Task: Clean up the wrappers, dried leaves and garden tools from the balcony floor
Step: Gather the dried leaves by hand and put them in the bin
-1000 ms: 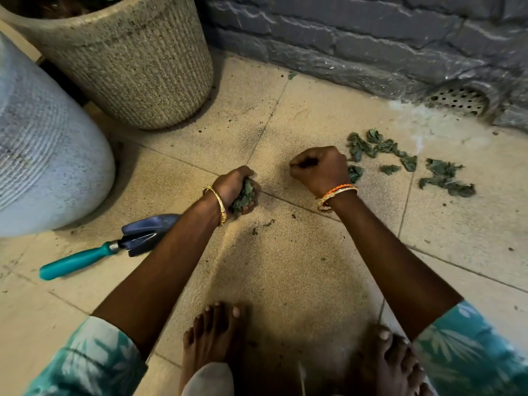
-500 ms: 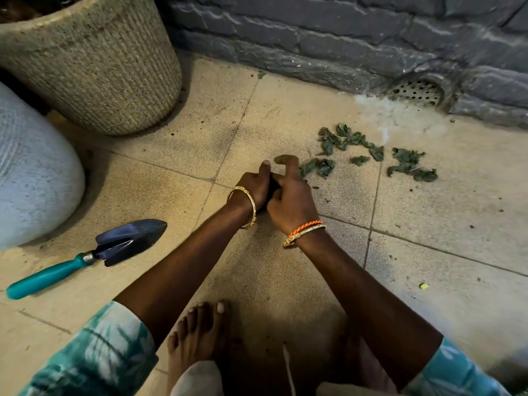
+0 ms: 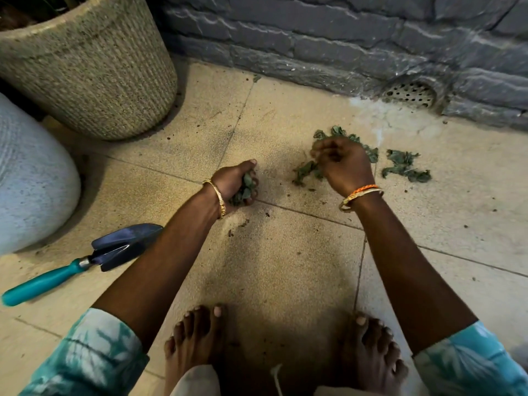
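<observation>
Dried green leaves (image 3: 405, 167) lie scattered on the tiled balcony floor (image 3: 183, 130) near the stone wall. My left hand (image 3: 235, 184) grips a bunch of dried leaves (image 3: 245, 188) just above the floor. To its right, my right hand (image 3: 341, 162) hovers over the scattered pile with fingers curled, pinching at leaves (image 3: 305, 170) beneath it. A garden trowel (image 3: 85, 258) with a teal handle and dark blade lies on the floor at the left, partly behind my left forearm.
A woven beige planter (image 3: 94, 72) stands at the back left and a pale grey pot (image 3: 31, 178) at the left edge. A perforated drain (image 3: 411, 94) sits in the stone wall (image 3: 314, 32). My bare feet (image 3: 197, 338) are at the bottom.
My hands were together a moment ago; now they have parted. The right hand has reached right to the leaf pile while the left keeps its bunch.
</observation>
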Motion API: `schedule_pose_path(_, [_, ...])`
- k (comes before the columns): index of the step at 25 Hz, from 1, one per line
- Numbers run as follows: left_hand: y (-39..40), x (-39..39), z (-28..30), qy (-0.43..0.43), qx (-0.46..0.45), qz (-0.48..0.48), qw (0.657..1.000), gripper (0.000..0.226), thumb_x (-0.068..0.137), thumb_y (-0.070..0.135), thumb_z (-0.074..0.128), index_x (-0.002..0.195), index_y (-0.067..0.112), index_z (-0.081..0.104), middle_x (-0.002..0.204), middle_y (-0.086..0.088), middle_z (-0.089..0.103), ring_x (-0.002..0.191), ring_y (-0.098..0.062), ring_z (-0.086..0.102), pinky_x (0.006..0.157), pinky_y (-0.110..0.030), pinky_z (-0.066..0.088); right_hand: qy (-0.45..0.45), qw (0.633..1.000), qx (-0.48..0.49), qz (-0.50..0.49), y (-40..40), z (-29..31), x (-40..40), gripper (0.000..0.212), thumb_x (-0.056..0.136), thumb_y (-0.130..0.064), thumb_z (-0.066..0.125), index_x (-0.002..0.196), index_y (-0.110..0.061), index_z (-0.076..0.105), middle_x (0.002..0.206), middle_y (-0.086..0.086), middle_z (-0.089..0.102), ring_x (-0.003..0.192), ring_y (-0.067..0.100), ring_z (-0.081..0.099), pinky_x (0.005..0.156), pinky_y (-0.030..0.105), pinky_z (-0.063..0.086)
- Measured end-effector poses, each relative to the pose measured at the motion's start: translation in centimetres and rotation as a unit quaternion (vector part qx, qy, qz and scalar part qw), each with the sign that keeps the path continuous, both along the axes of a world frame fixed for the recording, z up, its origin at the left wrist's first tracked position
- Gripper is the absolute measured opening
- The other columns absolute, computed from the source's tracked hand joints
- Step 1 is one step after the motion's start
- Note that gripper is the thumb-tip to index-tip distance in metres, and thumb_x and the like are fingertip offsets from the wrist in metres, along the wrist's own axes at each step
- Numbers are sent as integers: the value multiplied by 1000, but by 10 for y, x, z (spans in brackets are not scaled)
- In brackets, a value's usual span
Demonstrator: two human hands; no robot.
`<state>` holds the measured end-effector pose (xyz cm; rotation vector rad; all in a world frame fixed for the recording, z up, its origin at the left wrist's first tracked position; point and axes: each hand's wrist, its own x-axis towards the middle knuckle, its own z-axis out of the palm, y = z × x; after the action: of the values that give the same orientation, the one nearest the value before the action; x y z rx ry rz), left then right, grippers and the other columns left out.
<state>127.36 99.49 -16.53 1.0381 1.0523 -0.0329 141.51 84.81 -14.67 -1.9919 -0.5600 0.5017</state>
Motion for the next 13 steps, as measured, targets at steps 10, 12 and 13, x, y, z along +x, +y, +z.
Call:
schedule_pose_path(10, [-2, -4, 4, -8, -110, 40, 993, 31, 96, 21, 44, 66, 17, 43, 55, 0, 62, 32, -6, 39, 32, -11, 28, -356, 920, -43, 159, -17, -83, -40, 31, 74, 3, 69, 104, 2, 68, 113, 24, 62, 107, 43, 57, 93, 47, 47])
schedule_pose_path(12, [-6, -1, 6, 0, -112, 31, 993, 32, 97, 23, 44, 65, 16, 42, 46, 2, 54, 31, -6, 41, 32, -11, 29, -387, 912, -16, 139, -23, -81, -34, 26, 68, 9, 69, 92, 1, 72, 99, 18, 69, 94, 38, 64, 81, 42, 54])
schedule_pose_path(13, [-9, 1, 8, 7, -108, 28, 994, 34, 97, 24, 45, 64, 15, 42, 43, 3, 50, 31, -6, 41, 32, -10, 29, -379, 916, -10, 134, -24, -77, -31, 26, 66, 13, 69, 88, 0, 73, 94, 16, 71, 90, 35, 66, 79, 38, 55])
